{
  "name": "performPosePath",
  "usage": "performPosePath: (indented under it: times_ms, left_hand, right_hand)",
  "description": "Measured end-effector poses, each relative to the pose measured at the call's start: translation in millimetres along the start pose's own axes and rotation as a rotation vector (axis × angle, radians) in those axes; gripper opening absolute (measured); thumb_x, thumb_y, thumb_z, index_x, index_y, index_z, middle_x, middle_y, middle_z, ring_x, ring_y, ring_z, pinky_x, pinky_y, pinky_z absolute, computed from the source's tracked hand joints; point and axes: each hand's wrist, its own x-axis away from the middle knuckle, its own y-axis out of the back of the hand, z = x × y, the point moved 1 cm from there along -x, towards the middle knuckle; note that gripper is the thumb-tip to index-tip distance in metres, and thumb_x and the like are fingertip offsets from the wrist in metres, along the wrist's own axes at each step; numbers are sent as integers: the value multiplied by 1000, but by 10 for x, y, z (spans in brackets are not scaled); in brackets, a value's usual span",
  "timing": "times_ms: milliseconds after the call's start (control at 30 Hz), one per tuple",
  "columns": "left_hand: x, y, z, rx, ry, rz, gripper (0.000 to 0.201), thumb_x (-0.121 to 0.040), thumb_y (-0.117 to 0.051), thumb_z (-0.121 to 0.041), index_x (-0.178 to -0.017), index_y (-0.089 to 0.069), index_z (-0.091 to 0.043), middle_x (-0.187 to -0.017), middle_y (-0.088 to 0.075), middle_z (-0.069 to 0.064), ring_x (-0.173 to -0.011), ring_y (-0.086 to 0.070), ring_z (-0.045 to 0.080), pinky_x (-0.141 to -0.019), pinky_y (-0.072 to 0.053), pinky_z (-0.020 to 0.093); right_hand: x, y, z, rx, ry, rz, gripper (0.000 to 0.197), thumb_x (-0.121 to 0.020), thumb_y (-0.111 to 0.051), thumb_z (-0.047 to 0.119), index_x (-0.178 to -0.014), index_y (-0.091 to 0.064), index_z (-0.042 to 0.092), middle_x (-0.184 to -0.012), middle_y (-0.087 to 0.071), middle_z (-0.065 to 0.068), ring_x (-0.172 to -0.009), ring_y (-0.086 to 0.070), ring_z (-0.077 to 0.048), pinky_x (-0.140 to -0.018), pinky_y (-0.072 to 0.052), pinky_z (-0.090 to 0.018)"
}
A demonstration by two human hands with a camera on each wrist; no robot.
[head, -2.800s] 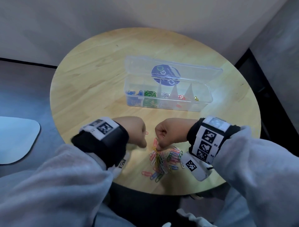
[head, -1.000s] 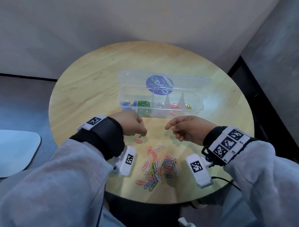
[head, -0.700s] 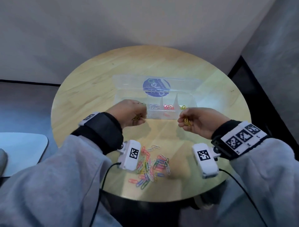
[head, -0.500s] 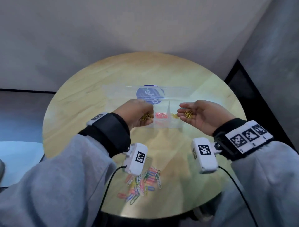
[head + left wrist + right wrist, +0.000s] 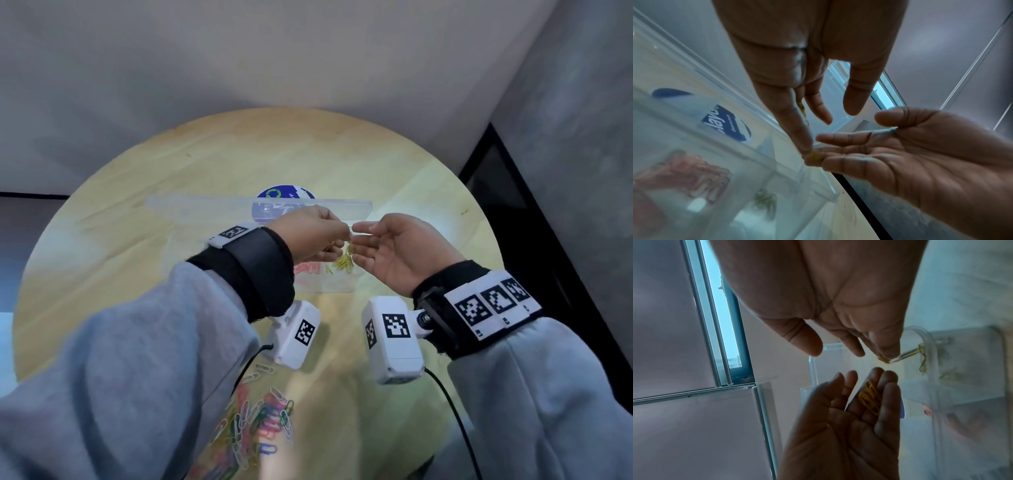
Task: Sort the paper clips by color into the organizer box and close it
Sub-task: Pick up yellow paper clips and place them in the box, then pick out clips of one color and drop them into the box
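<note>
Left hand (image 5: 310, 233) reached right hand (image 5: 394, 253); yellow clips (image 5: 869, 398) (cupped) between.

Plain room, round wooden table (image 5: 205, 164), bare wall (image 5: 308, 51)

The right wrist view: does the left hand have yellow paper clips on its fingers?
Yes, several yellow paper clips lie on the straight fingers of the left hand, above the clear box.
</note>
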Motion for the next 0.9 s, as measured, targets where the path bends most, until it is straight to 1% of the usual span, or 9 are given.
performPosePath:
  times_ms: [167,233,367,467,567,667,733,800,900]
  left_hand:
    - [-8,-20,32,-42,-17,15,9,-90,-56,-12,-84,-54,-19,-77,-51,-3,-72,-51,8,-74,-47,19]
    - [27,29,41,-71,-31,14,9,-90,-56,-14,-84,-56,-20,-78,-51,-3,-74,-50,8,-79,-47,21]
    - [192,193,58,-134,-81,-15,10,-91,-56,-15,-84,-59,-22,-82,-55,-4,-83,-55,8,-88,-49,27]
    - [395,346,119,-210,-110,-31,10,-91,-56,-15,-85,-57,-22,-85,-57,-3,-86,-58,11,-84,-50,25]
    - [639,531,318,-295,-106,-67,9,-91,-57,-16,-84,-56,-23,-84,-58,-2,-83,-59,13,-78,-50,26]
    - [869,699,540,-366,-77,-106,9,-89,-59,-19,-83,-58,-25,-86,-61,1,-82,-61,17,-80,-51,32]
    - [1033,794,640,-402,-65,-134,8,-89,-59,-20,-83,-58,-26,-89,-63,3,-83,-61,18,-78,-50,32]
    - [1201,878,706,-449,-33,-157,5,-88,-60,-23,-84,-58,-25,-94,-65,7,-84,-60,19,-78,-50,33]
    - [1366,1004,810,-532,42,-201,8,-86,-63,-27,-90,-61,-21,-92,-66,9,-80,-60,21,-76,-51,32]
  right_hand:
    - [50,13,-1,56,16,-23,24,-90,-33,5,-109,-48,3,-111,-45,-18,-103,-49,-27,-86,-44,-27]
    - [80,4,-4,130,34,-17,24,-90,-35,4,-105,-53,2,-110,-51,-18,-97,-54,-24,-86,-45,-28]
    - [167,-46,-23,258,90,4,23,-91,-37,3,-92,-60,7,-96,-61,-11,-86,-59,-19,-83,-46,-27]
    - [238,-116,-76,379,106,-27,23,-93,-38,2,-91,-61,6,-92,-62,-8,-87,-59,-18,-88,-46,-27]
    - [346,-207,-239,587,104,-21,18,-92,-45,2,-95,-62,6,-98,-61,-10,-91,-58,-18,-87,-47,-26]
    - [447,-258,-451,867,77,46,16,-89,-53,6,-87,-64,17,-103,-62,-9,-98,-59,-19,-96,-47,-33]
    - [515,-296,-547,1086,62,73,11,-90,-56,14,-91,-63,23,-102,-64,-3,-101,-61,-21,-99,-48,-35]
    - [602,-342,-592,1256,58,68,12,-90,-57,21,-101,-61,25,-94,-64,4,-100,-63,-20,-97,-49,-34]
    - [651,-348,-667,1230,87,38,10,-88,-59,18,-97,-61,21,-84,-62,3,-91,-65,-22,-91,-53,-35]
